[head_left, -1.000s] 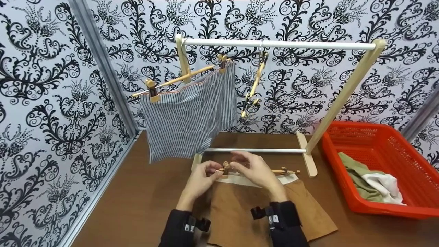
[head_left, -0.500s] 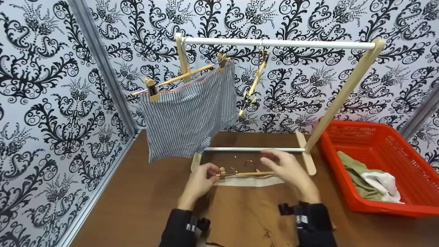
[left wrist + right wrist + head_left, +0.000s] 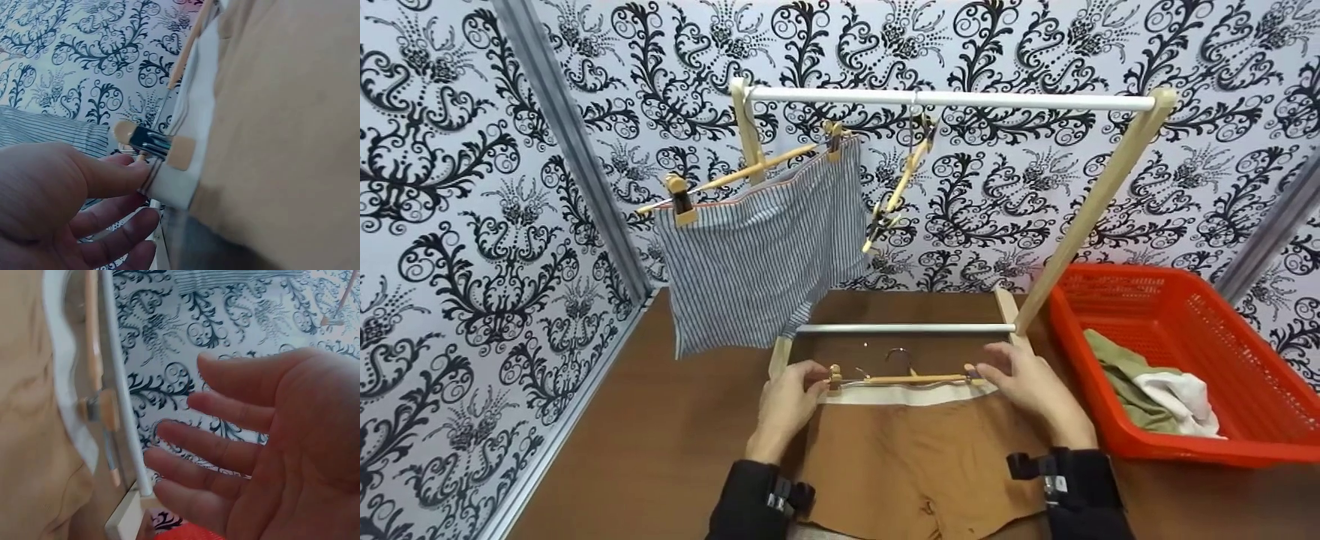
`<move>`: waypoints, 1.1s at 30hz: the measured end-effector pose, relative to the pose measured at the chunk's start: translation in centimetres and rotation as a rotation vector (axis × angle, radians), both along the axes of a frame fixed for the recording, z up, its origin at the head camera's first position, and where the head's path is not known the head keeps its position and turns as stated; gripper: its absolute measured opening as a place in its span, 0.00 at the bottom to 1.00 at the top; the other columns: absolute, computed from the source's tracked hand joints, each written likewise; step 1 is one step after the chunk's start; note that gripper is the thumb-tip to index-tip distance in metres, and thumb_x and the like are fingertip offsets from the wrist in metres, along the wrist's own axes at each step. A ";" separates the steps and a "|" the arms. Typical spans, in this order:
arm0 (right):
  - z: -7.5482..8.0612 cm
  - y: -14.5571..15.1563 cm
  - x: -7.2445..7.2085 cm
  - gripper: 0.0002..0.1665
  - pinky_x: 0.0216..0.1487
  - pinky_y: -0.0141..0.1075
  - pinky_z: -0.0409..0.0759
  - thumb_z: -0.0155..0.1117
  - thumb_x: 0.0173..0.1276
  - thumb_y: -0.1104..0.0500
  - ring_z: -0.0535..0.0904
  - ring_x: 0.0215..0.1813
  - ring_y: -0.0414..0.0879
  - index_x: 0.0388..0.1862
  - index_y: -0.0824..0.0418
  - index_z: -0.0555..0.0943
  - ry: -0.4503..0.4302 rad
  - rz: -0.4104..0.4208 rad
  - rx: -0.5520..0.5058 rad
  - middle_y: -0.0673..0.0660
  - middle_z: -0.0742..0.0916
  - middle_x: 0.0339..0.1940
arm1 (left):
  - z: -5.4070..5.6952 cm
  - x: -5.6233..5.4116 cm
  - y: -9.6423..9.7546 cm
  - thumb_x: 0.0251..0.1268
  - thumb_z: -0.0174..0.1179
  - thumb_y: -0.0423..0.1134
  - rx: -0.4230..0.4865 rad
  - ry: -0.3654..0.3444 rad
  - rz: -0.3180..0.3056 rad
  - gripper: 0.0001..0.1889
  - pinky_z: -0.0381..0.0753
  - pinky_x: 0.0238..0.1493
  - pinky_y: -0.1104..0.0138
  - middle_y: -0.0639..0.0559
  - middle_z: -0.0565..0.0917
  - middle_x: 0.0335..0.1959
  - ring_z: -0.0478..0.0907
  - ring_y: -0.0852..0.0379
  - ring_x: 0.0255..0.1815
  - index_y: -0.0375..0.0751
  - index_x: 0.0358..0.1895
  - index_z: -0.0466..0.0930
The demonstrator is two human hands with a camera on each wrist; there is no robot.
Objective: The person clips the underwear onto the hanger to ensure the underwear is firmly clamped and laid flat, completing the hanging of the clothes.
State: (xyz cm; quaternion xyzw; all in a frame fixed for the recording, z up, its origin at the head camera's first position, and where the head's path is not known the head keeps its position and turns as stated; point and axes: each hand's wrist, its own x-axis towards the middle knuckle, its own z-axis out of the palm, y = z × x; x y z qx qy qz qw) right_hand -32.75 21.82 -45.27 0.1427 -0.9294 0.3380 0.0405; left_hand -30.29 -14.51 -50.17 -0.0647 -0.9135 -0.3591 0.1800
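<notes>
Brown shorts (image 3: pixel 900 457) with a white waistband hang from a wooden clip hanger (image 3: pixel 919 379), low over the table. My left hand (image 3: pixel 789 401) pinches the hanger's left end and the waistband corner between thumb and fingers, beside the left clip (image 3: pixel 154 146). At the right end my right hand (image 3: pixel 1031 382) is held near the right clip (image 3: pixel 973 373). In the right wrist view that hand (image 3: pixel 270 433) has its fingers spread, apart from the hanger and waistband. The hanger's metal hook (image 3: pixel 898 352) points away from me.
A wood-and-white rack (image 3: pixel 952 97) stands behind, carrying striped cloth (image 3: pixel 761 262) clipped to a hanger and a bare clip hanger (image 3: pixel 901 187). At the right, a red basket (image 3: pixel 1155 446) holds green cloth (image 3: pixel 1117 379) and white cloth (image 3: pixel 1181 401). Patterned walls enclose the back and left.
My right hand has moved right, from beside the left clip to beside the right clip. The shorts now lie straighter between my hands. My left hand stays at the left end.
</notes>
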 end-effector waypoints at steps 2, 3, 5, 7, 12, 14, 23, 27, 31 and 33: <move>-0.5 0.2 -0.2 0.28 0.61 0.61 0.73 0.65 0.73 0.56 0.78 0.60 0.69 0.64 0.74 0.75 -0.019 -0.004 0.032 0.74 0.82 0.58 | -0.2 0.0 0.0 0.63 0.70 0.37 -0.009 0.000 0.034 0.05 0.81 0.43 0.46 0.54 0.89 0.39 0.86 0.45 0.42 0.45 0.41 0.87; -0.8 0.3 -0.3 0.28 0.61 0.61 0.73 0.66 0.73 0.56 0.78 0.60 0.69 0.64 0.74 0.75 -0.030 -0.005 0.041 0.74 0.82 0.57 | -0.3 0.0 0.1 0.63 0.70 0.38 -0.009 -0.006 0.049 0.05 0.81 0.42 0.46 0.53 0.89 0.39 0.86 0.44 0.42 0.45 0.40 0.87; -1.4 0.4 -0.4 0.28 0.61 0.61 0.73 0.66 0.72 0.57 0.78 0.59 0.69 0.63 0.75 0.75 -0.050 0.002 0.038 0.74 0.82 0.57 | -0.4 0.1 0.1 0.64 0.69 0.39 -0.008 -0.024 0.071 0.05 0.81 0.41 0.45 0.52 0.89 0.39 0.86 0.41 0.41 0.44 0.40 0.87; -1.9 0.4 -0.6 0.28 0.61 0.61 0.73 0.67 0.71 0.59 0.78 0.60 0.69 0.63 0.76 0.75 -0.070 0.016 0.021 0.74 0.82 0.57 | -0.5 0.2 0.1 0.65 0.69 0.40 -0.005 -0.038 0.084 0.05 0.81 0.40 0.44 0.51 0.88 0.39 0.85 0.40 0.40 0.44 0.40 0.87; -2.8 0.8 -1.0 0.36 0.63 0.61 0.71 0.71 0.65 0.63 0.77 0.60 0.69 0.67 0.78 0.69 -0.133 -0.016 -0.020 0.77 0.80 0.59 | -0.6 0.1 0.1 0.66 0.68 0.41 -0.007 -0.054 0.090 0.04 0.81 0.38 0.45 0.49 0.88 0.39 0.85 0.40 0.38 0.45 0.38 0.87; -3.1 1.0 -1.1 0.40 0.64 0.62 0.70 0.73 0.64 0.62 0.76 0.62 0.71 0.68 0.78 0.67 -0.145 -0.050 -0.009 0.78 0.79 0.60 | -0.5 0.1 0.2 0.67 0.67 0.41 -0.001 -0.060 0.081 0.04 0.81 0.37 0.46 0.51 0.87 0.37 0.84 0.43 0.35 0.45 0.38 0.87; -4.1 1.2 -1.7 0.37 0.49 0.52 0.79 0.73 0.57 0.67 0.81 0.46 0.60 0.63 0.81 0.70 -0.186 -0.087 0.016 0.70 0.84 0.44 | -0.4 -0.1 0.4 0.68 0.66 0.40 0.002 -0.081 0.075 0.04 0.80 0.37 0.49 0.56 0.85 0.31 0.81 0.51 0.31 0.45 0.37 0.86; -4.2 1.1 -1.7 0.33 0.39 0.43 0.79 0.72 0.55 0.68 0.79 0.38 0.52 0.58 0.81 0.74 -0.220 -0.086 -0.021 0.62 0.84 0.35 | -0.5 -0.1 0.4 0.69 0.66 0.41 0.007 -0.094 0.071 0.04 0.79 0.38 0.49 0.56 0.85 0.31 0.81 0.51 0.32 0.46 0.38 0.86; -4.3 0.9 -1.5 0.27 0.34 0.38 0.76 0.73 0.54 0.69 0.77 0.34 0.49 0.50 0.80 0.75 -0.228 -0.071 -0.098 0.60 0.83 0.31 | -0.6 -0.1 0.3 0.69 0.65 0.40 0.015 -0.110 0.071 0.04 0.79 0.37 0.49 0.57 0.83 0.30 0.80 0.51 0.31 0.46 0.38 0.85; -4.2 0.9 -1.5 0.23 0.34 0.37 0.75 0.73 0.55 0.70 0.77 0.34 0.49 0.47 0.77 0.75 -0.222 -0.062 -0.119 0.60 0.82 0.32 | -0.6 -0.1 0.2 0.69 0.65 0.40 0.015 -0.117 0.068 0.03 0.79 0.37 0.49 0.57 0.83 0.30 0.80 0.51 0.31 0.46 0.37 0.85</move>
